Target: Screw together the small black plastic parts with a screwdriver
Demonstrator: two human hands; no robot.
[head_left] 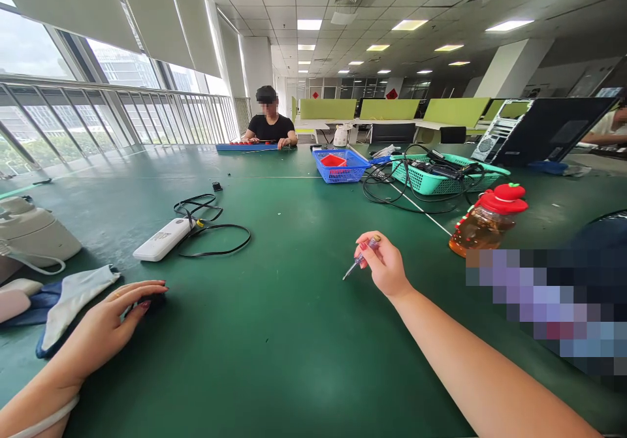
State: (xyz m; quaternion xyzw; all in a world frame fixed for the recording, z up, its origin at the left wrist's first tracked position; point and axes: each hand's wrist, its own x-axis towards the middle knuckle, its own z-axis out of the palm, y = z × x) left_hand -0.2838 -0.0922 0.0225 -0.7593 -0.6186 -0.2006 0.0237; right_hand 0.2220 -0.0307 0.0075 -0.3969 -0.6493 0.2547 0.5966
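Note:
My right hand (385, 262) is closed round the handle of a small screwdriver (361, 256), its metal tip pointing down and left, over the middle of the green table (294, 307). At the left, my left hand (120, 314) is curved over a small dark object (155, 299), mostly hidden beneath the fingers; whether it is gripped cannot be made out. Just left of that hand lies a blue and white cloth (81, 297). Farther forward, a white power bank (164, 239) rests beside looped black cables (220, 228).
A blue basket (341, 167) and a green basket (426, 182) with cables stand at the back. Right of my right hand is a red-lidded bottle (484, 222). A whitish bottle (39, 232) lies far left. Another person (270, 125) sits across the table.

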